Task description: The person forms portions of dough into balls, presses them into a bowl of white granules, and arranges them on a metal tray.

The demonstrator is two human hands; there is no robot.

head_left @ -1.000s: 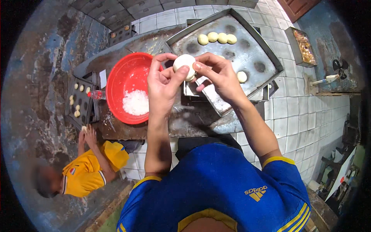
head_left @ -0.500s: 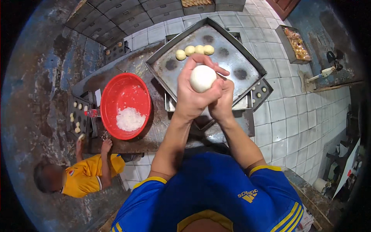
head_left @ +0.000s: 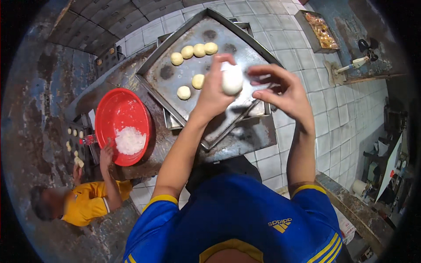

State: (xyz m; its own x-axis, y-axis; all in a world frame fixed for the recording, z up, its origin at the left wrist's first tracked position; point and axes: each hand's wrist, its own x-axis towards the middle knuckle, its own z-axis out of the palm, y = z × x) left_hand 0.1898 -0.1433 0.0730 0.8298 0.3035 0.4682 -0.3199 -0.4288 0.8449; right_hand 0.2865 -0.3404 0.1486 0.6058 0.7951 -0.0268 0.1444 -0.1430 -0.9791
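My left hand (head_left: 211,90) is wrapped round a smooth, white ball of dough (head_left: 232,80), held above the metal baking tray (head_left: 155,49). Just to the right of the ball, my right hand (head_left: 287,90) is open, its fingers curved and apart with nothing in them. Several small yellowish dough balls (head_left: 187,52) lie in a row toward the far side of the tray. Two more, a nearer dough ball (head_left: 183,92) and another dough ball (head_left: 198,81) beside my left hand, sit closer to me.
On the worktable (head_left: 160,147) stands a red basin (head_left: 100,115) with white flour (head_left: 130,141). A co-worker's hand (head_left: 106,154) touches its near rim. Left of it are a bottle (head_left: 89,140) and a dark tray with dough pieces (head_left: 75,132). A metal box of food (head_left: 322,33) sits far right.
My hands have parted: the right has come off the dough ball and moved right. Two dough balls on the tray now show. The co-worker's hand has moved up to the basin. The view has shifted.
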